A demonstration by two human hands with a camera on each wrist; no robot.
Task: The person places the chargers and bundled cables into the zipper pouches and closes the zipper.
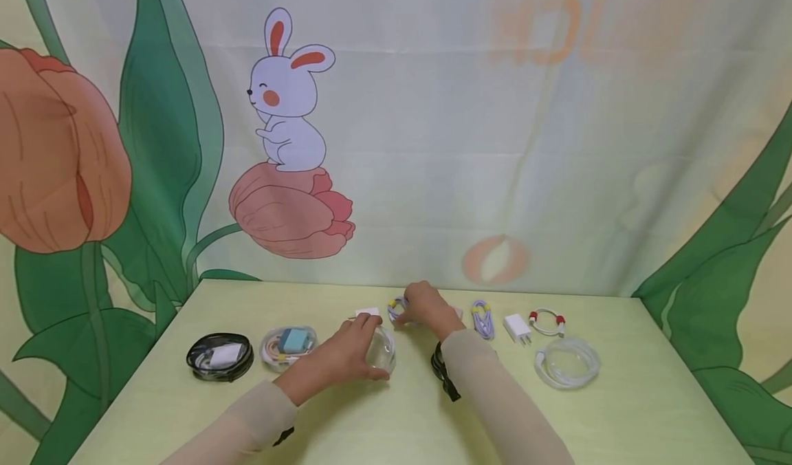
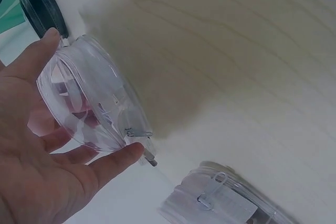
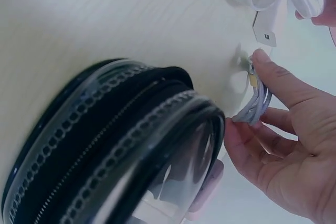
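My left hand (image 1: 340,355) grips a round clear zip pouch (image 2: 100,98) by its sides, fingertips at opposite edges. In the left wrist view its zip pull sticks out beside one fingertip. My right hand (image 1: 430,310) pinches a coiled lilac cable (image 3: 257,95) with a yellow tie, low over the table at the back. A white charger plug (image 1: 368,311) lies just behind the left hand. Close to the right forearm is a black-edged clear pouch (image 3: 110,135), partly hidden by the sleeve in the head view.
On the left lie a black-edged pouch (image 1: 207,365) with a white charger inside and a clear pouch (image 1: 269,352) holding a blue charger and cable. Towards the right are another lilac cable (image 1: 482,320), a white charger (image 1: 516,329), a red-ended white cable (image 1: 534,319) and a clear pouch (image 1: 588,369).
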